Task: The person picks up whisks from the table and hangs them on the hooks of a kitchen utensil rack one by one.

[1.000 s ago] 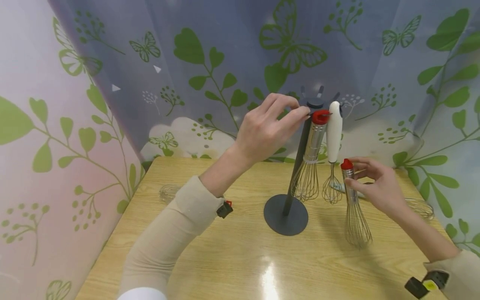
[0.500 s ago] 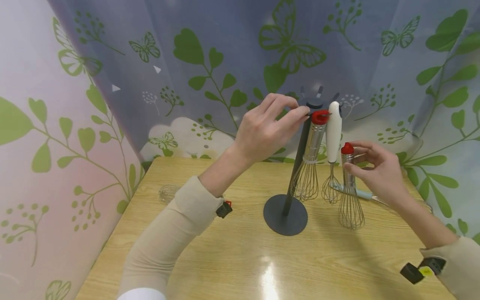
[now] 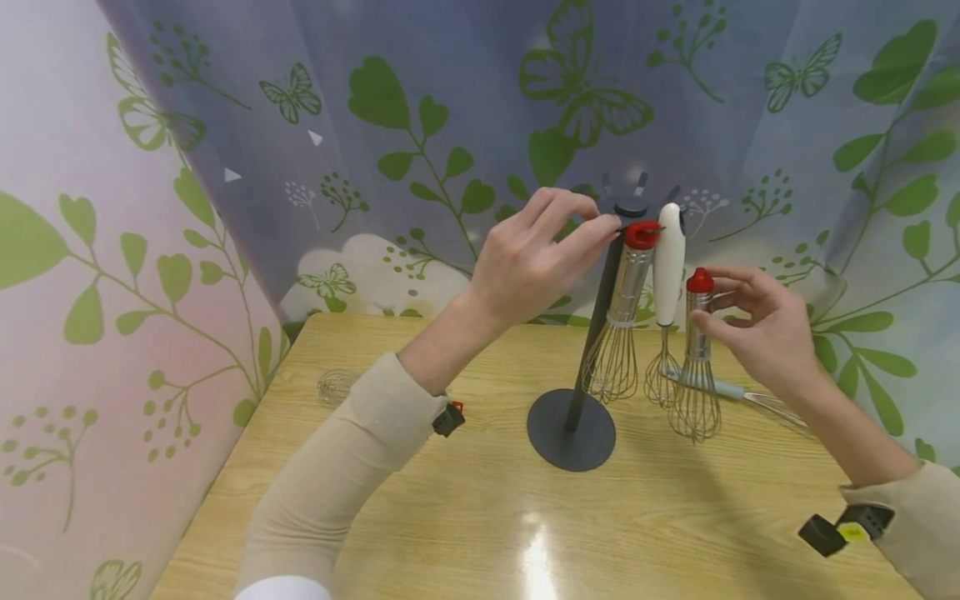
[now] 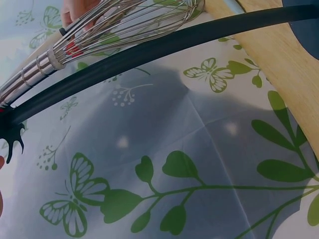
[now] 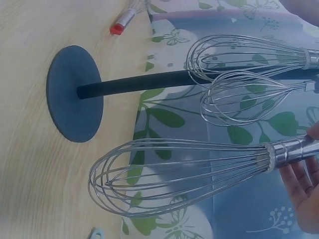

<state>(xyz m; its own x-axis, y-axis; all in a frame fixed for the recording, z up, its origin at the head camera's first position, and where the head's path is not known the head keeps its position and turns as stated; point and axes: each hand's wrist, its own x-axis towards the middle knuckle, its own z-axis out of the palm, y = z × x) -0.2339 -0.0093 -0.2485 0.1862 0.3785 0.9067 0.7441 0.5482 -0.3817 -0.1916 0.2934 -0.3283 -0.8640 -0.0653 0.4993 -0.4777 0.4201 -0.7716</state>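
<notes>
My left hand [image 3: 536, 254] pinches a hook at the top of the dark whisk stand [image 3: 551, 442], thumb and forefinger together. From that stand hang a steel whisk with a red cap [image 3: 628, 287] and a white-handled whisk [image 3: 668, 275]. To their right, my right hand [image 3: 772, 333] grips another red-capped steel whisk [image 3: 699, 340] by its handle, upright with the wires [image 5: 164, 177] down, above the tabletop. In the left wrist view the stand's pole [image 4: 149, 47] crosses in front; only the left fingertips show at the edge.
A light-blue-handled whisk [image 3: 727, 389] lies on the wooden table [image 3: 450, 517] behind the held one. Another whisk [image 3: 336, 387] lies at the left, partly hidden by my left forearm; its red end [image 5: 116, 30] shows in the right wrist view. A patterned curtain [image 3: 450, 83] stands behind.
My right hand has raised its whisk from lower right, close to the white-handled whisk, and the whisk has straightened upright. The left hand stays at the stand's top.
</notes>
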